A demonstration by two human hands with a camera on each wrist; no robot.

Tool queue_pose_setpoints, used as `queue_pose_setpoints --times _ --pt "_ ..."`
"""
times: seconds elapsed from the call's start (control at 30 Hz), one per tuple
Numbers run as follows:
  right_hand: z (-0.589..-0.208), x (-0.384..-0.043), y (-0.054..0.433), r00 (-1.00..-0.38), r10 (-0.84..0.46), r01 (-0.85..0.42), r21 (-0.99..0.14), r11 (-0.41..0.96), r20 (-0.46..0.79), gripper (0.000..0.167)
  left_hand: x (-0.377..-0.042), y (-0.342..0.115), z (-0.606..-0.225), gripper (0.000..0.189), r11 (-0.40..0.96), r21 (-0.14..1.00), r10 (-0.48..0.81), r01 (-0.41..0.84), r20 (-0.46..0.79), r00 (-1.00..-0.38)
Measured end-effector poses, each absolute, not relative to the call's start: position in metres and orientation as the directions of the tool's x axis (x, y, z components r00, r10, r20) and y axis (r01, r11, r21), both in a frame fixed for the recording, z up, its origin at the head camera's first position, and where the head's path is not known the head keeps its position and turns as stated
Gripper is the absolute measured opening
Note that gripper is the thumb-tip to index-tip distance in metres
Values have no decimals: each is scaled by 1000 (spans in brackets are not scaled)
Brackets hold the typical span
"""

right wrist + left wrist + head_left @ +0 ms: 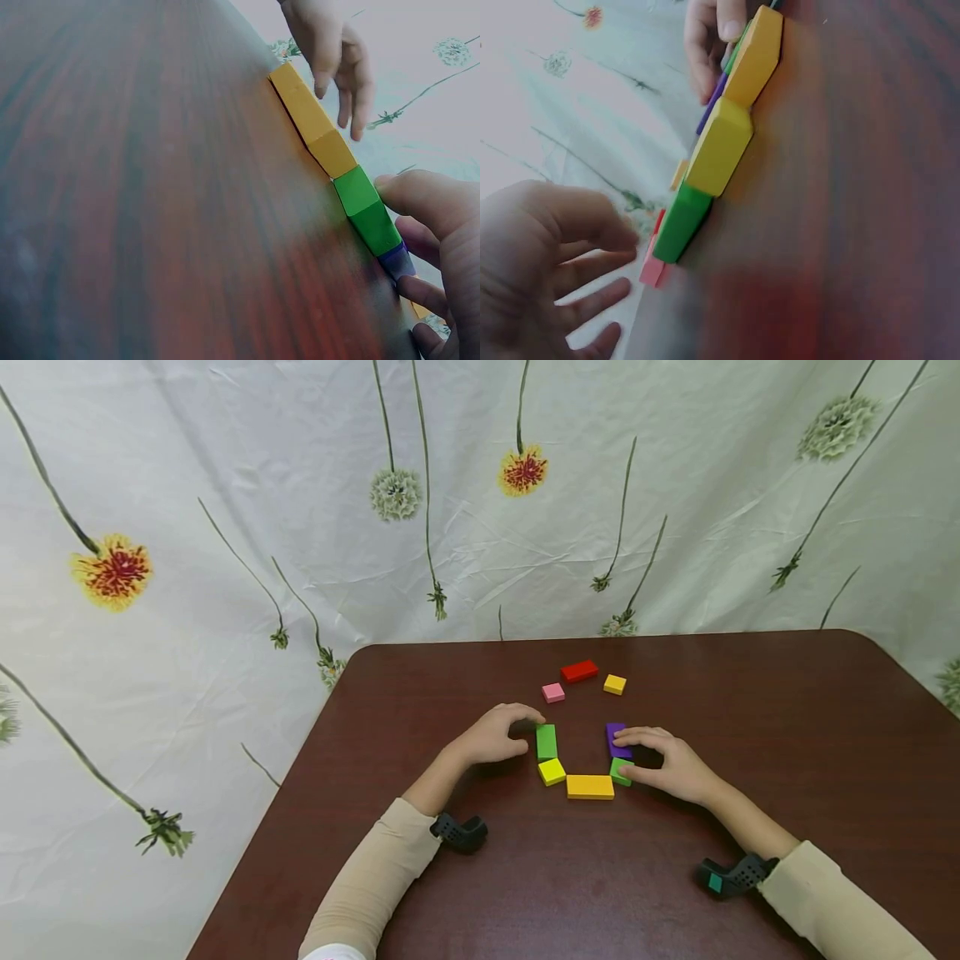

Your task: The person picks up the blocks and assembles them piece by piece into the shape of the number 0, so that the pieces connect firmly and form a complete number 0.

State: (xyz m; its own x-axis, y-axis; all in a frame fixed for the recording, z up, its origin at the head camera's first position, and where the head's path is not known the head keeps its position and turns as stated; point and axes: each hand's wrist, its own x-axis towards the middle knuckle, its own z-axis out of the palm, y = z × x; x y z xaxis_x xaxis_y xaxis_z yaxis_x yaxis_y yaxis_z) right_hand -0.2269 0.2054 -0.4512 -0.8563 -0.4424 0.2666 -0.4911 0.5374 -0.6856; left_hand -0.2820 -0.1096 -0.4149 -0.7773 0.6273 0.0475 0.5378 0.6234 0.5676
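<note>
Blocks on the table form a U shape in the head view. Its left side is a long green block [546,742] and a yellow block [552,772], its bottom an orange block [590,787]. A small green block [622,772] and a purple block [617,740] make the right side. My left hand [495,735] holds nothing; its forefinger tip is right at the long green block's far end, thumb apart from it. My right hand [671,764] has its thumb at the small green block and its fingers over the purple block.
Beyond the U lie a pink block [553,692], a red block [579,672] and a small yellow-orange block [614,684]. The brown table [750,693] ends at a flower-patterned cloth [300,485] behind it. Each wrist wears a dark strap.
</note>
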Motion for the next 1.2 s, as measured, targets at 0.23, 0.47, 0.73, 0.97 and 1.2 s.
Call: queue_pose_setpoints --times 0.23,0.47,0.73,0.97,1.2 --pt "-452 -227 206 -857 -439 -492 -679 545 269 39 -262 -91 -426 32 607 446 628 657 237 -741" --pt "-452 -227 205 -859 -438 -490 -677 549 266 40 -249 -85 -430 30 652 379 576 656 316 -754" --pt "-450 -226 204 -861 -435 -486 -678 552 264 40 -249 -85 -433 31 658 442 565 609 245 -788" --pt "-451 -226 203 -864 -432 -480 -681 553 258 40 -249 -86 -433 32 666 441 559 602 239 -794" --pt "-449 -226 202 -866 -426 -477 -690 544 262 44 -248 -86 -433 32 668 443 557 598 236 -797"
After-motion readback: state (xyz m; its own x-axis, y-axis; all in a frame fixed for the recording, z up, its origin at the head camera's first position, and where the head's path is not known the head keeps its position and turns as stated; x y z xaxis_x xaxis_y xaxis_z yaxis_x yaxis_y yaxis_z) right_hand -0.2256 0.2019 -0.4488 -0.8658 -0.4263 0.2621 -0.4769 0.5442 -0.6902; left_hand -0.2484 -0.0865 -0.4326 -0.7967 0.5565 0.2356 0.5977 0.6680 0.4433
